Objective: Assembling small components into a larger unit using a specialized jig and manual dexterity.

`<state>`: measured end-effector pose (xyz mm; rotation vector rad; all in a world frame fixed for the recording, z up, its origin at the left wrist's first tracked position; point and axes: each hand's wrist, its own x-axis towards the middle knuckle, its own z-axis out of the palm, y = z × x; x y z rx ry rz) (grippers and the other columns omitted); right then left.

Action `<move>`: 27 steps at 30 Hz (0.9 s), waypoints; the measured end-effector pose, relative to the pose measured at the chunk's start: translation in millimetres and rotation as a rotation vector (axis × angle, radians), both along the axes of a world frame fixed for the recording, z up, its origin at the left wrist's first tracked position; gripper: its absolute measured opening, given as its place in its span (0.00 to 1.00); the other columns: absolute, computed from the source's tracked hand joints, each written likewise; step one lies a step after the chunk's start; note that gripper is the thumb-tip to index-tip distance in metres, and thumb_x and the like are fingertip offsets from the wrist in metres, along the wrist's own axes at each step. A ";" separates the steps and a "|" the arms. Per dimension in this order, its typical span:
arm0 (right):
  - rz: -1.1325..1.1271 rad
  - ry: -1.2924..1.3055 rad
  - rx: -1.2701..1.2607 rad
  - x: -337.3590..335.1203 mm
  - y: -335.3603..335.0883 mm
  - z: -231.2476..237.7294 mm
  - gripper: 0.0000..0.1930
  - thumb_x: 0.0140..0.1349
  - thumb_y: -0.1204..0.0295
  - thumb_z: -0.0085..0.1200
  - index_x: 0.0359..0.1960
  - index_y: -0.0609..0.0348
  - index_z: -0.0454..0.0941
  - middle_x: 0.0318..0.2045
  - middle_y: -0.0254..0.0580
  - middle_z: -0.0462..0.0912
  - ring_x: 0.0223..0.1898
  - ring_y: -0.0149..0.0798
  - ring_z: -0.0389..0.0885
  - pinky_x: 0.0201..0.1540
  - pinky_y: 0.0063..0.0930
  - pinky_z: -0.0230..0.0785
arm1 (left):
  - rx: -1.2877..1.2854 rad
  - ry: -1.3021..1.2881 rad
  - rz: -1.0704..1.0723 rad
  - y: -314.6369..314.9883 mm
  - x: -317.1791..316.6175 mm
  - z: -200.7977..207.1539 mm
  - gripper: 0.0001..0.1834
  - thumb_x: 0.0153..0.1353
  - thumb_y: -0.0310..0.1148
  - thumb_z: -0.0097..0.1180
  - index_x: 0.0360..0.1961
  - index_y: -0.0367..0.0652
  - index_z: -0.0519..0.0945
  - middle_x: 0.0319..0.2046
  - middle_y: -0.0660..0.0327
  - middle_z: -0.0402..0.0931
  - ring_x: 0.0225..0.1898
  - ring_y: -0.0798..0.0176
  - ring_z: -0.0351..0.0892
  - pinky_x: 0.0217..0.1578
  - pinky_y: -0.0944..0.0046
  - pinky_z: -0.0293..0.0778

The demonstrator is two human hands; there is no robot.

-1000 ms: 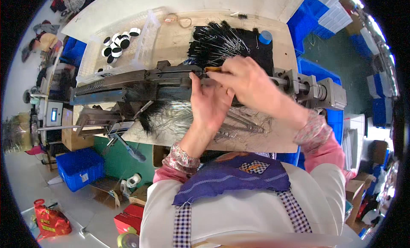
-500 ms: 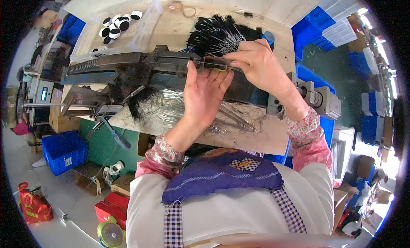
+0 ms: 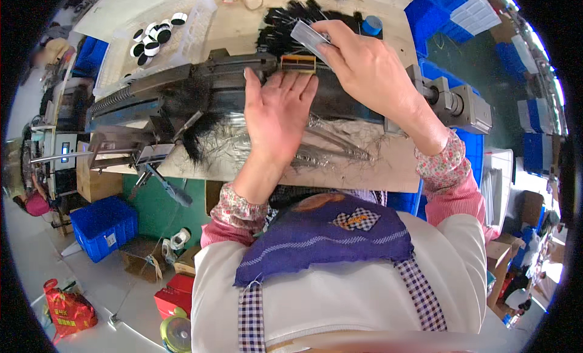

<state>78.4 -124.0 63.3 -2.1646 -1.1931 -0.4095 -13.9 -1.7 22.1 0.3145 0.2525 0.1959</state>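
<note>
Pale wood shows along the near edge of the bench [image 3: 398,178], where thin metal wires [image 3: 337,140] lie strewn among dark fibres, bare and, by the look of them, yet to be worked. To their left a tuft of black bristle [image 3: 193,140] sticks out beside the metalwork. Just beyond the wires, the person's left hand [image 3: 276,119] lies palm up with fingers stretched out flat and nothing visible in its grasp, its fingertips at the near side of an amber-edged frame [image 3: 298,58] set on the long dark machine [image 3: 349,101]. Whatever fills that frame is too small to make out, so that piece seems only part-way done. Above and to the right, the right hand [image 3: 373,64] pinches a clear flat bar [image 3: 308,38] between thumb and fingers, held up apart from the frame. Farther back, a heap of black-bristled brushes [image 3: 285,25] looks like pieces already made, with a blue cap [image 3: 371,25] beside it; at far left a translucent crate [image 3: 195,43] holds white-and-black cylinders [image 3: 159,34].
</note>
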 end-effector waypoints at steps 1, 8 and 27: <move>-0.006 -0.066 -0.110 -3.4 0.4 -1.0 0.08 0.51 0.75 0.51 0.34 0.62 0.73 0.22 0.49 0.80 0.24 0.50 0.82 0.23 0.41 0.73 | -0.002 0.007 -0.006 1.2 -0.9 -3.8 0.31 0.67 0.58 0.36 0.38 0.34 0.68 0.44 0.52 0.69 0.51 0.54 0.67 0.64 0.53 0.55; 0.031 -0.198 -0.399 -20.5 10.6 -3.7 0.10 0.50 0.76 0.51 0.34 0.69 0.72 0.18 0.51 0.78 0.24 0.49 0.82 0.23 0.38 0.73 | -0.001 0.081 -0.029 -0.7 2.1 7.5 0.29 0.67 0.55 0.38 0.39 0.32 0.67 0.40 0.53 0.69 0.51 0.54 0.67 0.61 0.53 0.58; -0.156 0.479 -0.306 -83.2 -125.5 -153.1 0.18 0.52 0.74 0.58 0.45 0.57 0.70 0.38 0.51 0.79 0.39 0.56 0.78 0.37 0.44 0.71 | 0.087 0.138 -0.126 -53.3 -6.3 -61.3 0.14 0.64 0.34 0.53 0.47 0.36 0.72 0.48 0.54 0.73 0.54 0.56 0.70 0.61 0.56 0.65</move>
